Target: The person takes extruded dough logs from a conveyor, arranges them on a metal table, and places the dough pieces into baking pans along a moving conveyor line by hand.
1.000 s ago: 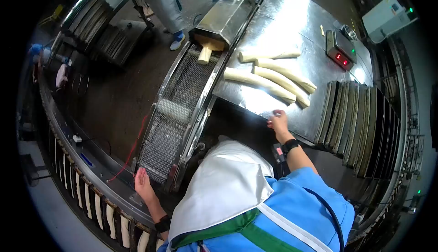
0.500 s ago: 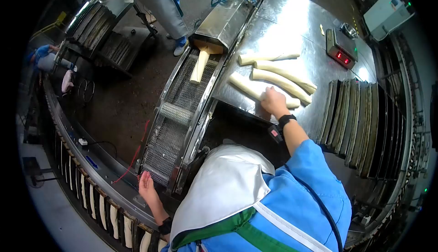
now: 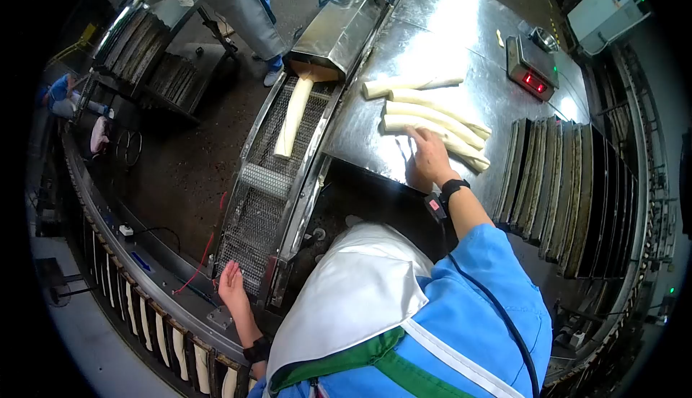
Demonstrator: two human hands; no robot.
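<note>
Several long, pale dough logs [image 3: 432, 124] lie side by side on the steel table. My right hand [image 3: 430, 154] rests against the near side of this group, its outstretched fingers touching the nearest log without wrapping round it. My left hand [image 3: 231, 282] is held palm up near the low end of the mesh conveyor [image 3: 249, 236], with its fingers extended and nothing in them. Another dough strip [image 3: 294, 120] comes out of the metal housing [image 3: 335, 37] onto the conveyor.
A scale [image 3: 532, 70] with red digits and a metal bowl [image 3: 543, 39] stand on the steel table [image 3: 360, 142]. Stacked dark trays [image 3: 562, 196] are at the right. A curved line with filled moulds [image 3: 158, 326] runs at lower left. Another person [image 3: 249, 12] stands beyond the conveyor.
My right hand has moved slightly back, and the nearest dough log now lies up against the others. The strip on the conveyor reaches further down. My left hand stays near the conveyor's end.
</note>
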